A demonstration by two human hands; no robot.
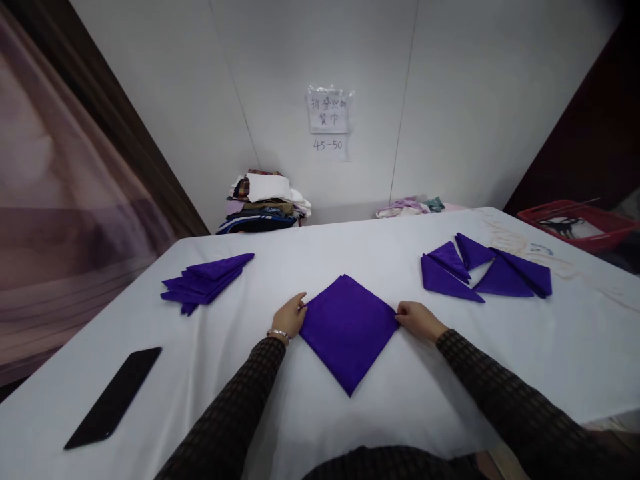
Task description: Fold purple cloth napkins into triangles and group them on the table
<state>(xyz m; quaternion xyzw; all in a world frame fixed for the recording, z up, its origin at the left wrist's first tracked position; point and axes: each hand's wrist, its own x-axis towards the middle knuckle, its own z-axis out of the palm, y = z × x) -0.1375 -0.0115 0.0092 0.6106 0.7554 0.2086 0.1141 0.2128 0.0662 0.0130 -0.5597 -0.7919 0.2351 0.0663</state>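
A purple cloth napkin (349, 333) lies as a flat diamond on the white-covered table (385, 420), one corner pointing toward me. My left hand (291, 315) pinches its left corner, and a bracelet circles that wrist. At the opposite corner, the fingers of my right hand (418, 320) are closed on the cloth's edge. A fanned stack of folded purple napkins (207, 280) lies to the left. On the right, several napkins folded into triangles (505, 275) are spread in a loose group.
A black flat phone-like slab (115, 397) lies at the left front. Behind the table are a pile of folded clothes (270, 200) and more cloth (410, 207). A red basket (575, 223) stands at far right. Handwritten paper signs (329, 113) hang on the wall.
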